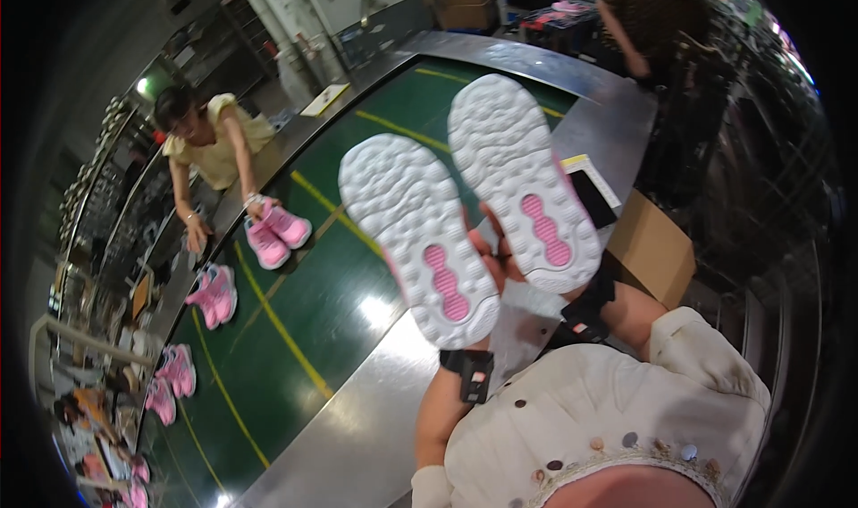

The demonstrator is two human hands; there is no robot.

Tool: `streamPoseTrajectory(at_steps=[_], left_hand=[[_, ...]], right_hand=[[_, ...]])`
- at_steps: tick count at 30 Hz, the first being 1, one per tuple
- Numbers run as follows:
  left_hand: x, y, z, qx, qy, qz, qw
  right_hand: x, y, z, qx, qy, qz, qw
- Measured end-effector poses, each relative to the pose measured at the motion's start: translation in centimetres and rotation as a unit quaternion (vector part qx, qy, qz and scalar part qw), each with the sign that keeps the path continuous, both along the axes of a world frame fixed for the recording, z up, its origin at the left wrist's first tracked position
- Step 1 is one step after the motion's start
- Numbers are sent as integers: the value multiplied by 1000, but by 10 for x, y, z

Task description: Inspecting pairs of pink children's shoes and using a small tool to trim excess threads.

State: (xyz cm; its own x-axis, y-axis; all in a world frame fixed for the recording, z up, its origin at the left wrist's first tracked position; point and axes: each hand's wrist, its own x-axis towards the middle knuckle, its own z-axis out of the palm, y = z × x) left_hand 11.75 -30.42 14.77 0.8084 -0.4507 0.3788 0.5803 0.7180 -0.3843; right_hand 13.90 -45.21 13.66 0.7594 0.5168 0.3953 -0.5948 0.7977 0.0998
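I hold up a pair of pink sneakers with their white, wavy-lugged soles facing me. My left hand (483, 245) is closed around the left sneaker (398, 186); most of that hand is hidden behind the shoe. The right sneaker (500, 128), a little higher and tilted, is in my right hand (490, 223), whose fingertips show at its inner edge. Each sole has a pink ribbed insert near the heel. The uppers are almost wholly hidden. Black straps with small devices sit on both wrists.
A green conveyor belt (313, 302) with yellow lines runs past a metal ledge (349, 410). Across it a person touches a pair of pink sneakers (276, 233); more pairs (213, 296) stand farther along. A cardboard box (652, 249) and a white-edged dark card (593, 193) are at right.
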Motion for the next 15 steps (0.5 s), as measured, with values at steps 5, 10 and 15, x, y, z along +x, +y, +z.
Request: streamPoseTrajectory(at_steps=[5, 10, 15], left_hand=[[4, 0, -4, -7, -49, 30, 998], [8, 0, -12, -21, -66, 23, 997], [15, 1, -19, -57, -77, 7, 995]], right_hand=[[2, 4, -7, 71, -12, 94, 993], [-5, 2, -4, 72, 48, 96, 992], [-2, 6, -2, 70, 60, 97, 991]])
